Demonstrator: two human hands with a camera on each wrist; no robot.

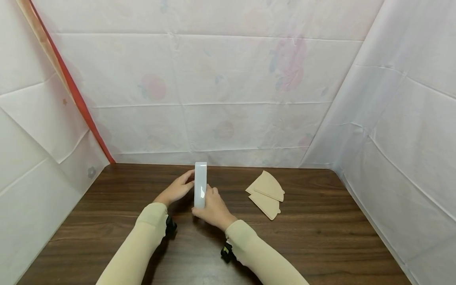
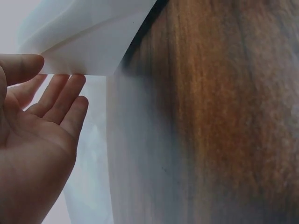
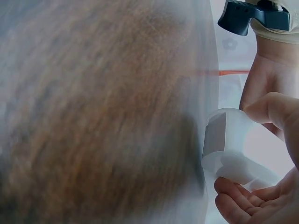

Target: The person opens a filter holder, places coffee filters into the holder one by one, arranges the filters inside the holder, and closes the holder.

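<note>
A narrow white, partly see-through plastic holder stands upright between my two hands near the table's back edge. My right hand grips it from the right and front; in the right wrist view the thumb lies along one side of the holder and the curled fingers along the other. On the left side, my left hand holds the edge. The left wrist view has its thumb in front of the holder's edge, with fingertips partly hidden behind it and the little finger free.
Light brown fan-shaped paper coffee filters lie overlapping on the dark wooden table, to the right of my right hand. White printed sheeting hangs behind the table and along both sides. A red strip runs down the left corner.
</note>
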